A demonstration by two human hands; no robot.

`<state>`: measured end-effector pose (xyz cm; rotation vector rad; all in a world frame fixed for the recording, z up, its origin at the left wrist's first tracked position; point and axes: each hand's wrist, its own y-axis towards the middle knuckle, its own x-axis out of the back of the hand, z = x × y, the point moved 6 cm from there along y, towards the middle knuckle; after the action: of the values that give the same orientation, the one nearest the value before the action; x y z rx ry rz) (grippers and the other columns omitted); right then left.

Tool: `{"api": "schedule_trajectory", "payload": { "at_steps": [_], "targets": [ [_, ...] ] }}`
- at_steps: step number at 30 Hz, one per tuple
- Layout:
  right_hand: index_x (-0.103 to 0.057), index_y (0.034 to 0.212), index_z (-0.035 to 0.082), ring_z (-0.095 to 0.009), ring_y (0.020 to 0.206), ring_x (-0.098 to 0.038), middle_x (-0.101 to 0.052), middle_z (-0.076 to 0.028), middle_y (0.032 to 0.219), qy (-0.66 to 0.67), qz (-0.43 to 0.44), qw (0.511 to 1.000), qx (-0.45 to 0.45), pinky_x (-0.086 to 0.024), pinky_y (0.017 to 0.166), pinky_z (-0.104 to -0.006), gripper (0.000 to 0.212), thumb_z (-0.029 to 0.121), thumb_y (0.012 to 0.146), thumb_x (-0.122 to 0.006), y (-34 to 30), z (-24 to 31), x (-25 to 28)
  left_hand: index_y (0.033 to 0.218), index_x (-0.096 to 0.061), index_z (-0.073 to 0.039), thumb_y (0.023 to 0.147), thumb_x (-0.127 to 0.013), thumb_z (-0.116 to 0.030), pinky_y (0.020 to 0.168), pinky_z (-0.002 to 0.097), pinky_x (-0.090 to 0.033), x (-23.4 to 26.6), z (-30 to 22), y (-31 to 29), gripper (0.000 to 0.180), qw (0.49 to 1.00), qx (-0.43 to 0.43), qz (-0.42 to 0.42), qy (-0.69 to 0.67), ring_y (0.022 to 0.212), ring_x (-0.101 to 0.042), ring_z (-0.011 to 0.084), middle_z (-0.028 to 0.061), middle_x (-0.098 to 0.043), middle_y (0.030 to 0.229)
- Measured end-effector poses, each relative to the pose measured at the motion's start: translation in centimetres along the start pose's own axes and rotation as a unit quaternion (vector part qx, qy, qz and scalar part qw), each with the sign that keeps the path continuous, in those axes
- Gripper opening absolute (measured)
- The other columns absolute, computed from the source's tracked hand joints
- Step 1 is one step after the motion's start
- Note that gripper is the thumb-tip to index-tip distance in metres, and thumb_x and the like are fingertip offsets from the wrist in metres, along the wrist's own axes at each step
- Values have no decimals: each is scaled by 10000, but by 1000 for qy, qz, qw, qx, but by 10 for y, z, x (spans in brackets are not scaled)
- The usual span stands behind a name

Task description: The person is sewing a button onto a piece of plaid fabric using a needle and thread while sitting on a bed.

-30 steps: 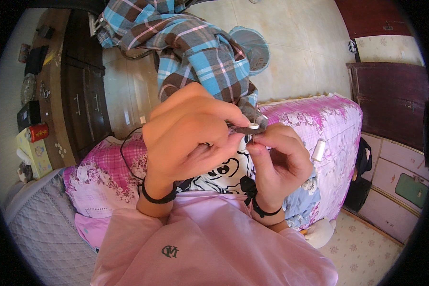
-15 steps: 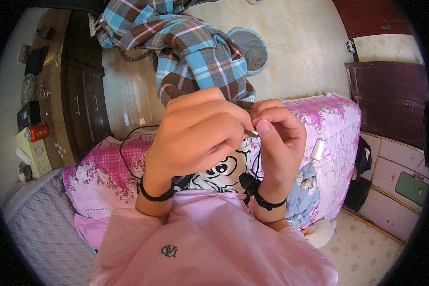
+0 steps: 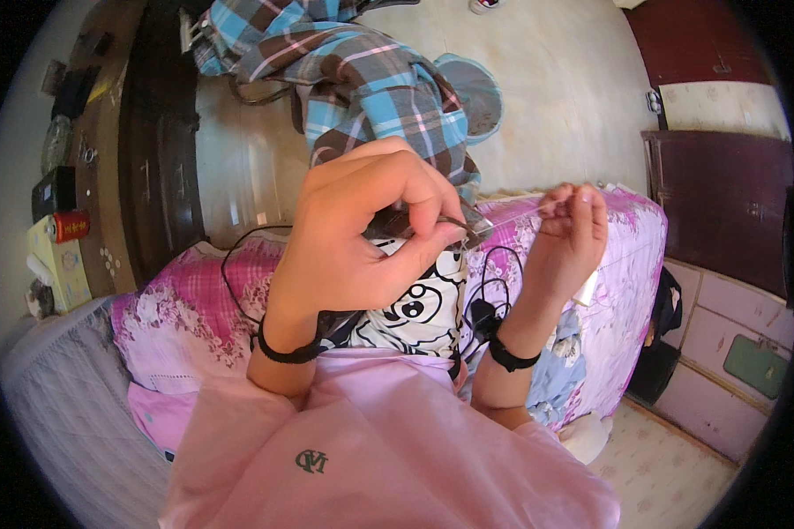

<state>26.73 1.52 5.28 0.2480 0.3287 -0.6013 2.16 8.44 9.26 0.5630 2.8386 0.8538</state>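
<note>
The left hand [image 3: 362, 229] is pinching the plaid cloth [image 3: 379, 84] between thumb and forefinger. A pale thread [image 3: 519, 215] is running rightward from there to the right hand [image 3: 573, 234], whose grip is clamping it.

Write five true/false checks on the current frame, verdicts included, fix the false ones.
1. The left hand pinches part of the plaid cloth. True.
2. Both hands grip the cloth together. False: the right hand is apart from it, with a thin pale thread stretched between.
3. A white spool shows beside the right wrist, over the pink patterned bedding. True.
4. The bin stands on the bed. False: the light-blue bin stands on the floor.
5. Each wrist wears a dark band. True.
</note>
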Motion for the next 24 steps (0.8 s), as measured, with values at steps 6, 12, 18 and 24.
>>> {"api": "schedule_trajectory", "payload": {
  "at_steps": [6,12,18,24],
  "targets": [
    [-637,1010,8,-98,719,-613,-699,-68,861,-256,-80,963,21,-482,681,-227,87,2,932,-677,22,-11,89,716,-492,-80,690,-742,114,658,285,-470,3,7,-3,317,999,45,6,-24,692,-622,183,120,-708,785],
    [-646,984,5,-66,712,-591,-668,-18,819,-410,-98,906,39,-471,654,-209,70,1,925,-682,23,-17,152,724,-492,-73,727,-730,116,619,264,-474,5,13,-4,305,994,81,15,-66,675,-625,166,136,-706,784],
    [-658,944,12,-64,694,-577,-656,-1,802,-488,-123,862,62,-471,644,-215,58,27,910,-701,24,-20,188,733,-495,-75,730,-731,118,607,263,-466,7,15,-5,305,994,67,25,-77,659,-603,166,138,-705,779],
    [-675,892,5,-84,664,-577,-658,-15,765,-604,-129,784,72,-490,631,-253,77,67,880,-720,22,-20,205,736,-496,-79,739,-743,114,606,261,-464,10,14,-5,314,994,58,23,-91,661,-592,161,144,-706,785]
  ]
}}
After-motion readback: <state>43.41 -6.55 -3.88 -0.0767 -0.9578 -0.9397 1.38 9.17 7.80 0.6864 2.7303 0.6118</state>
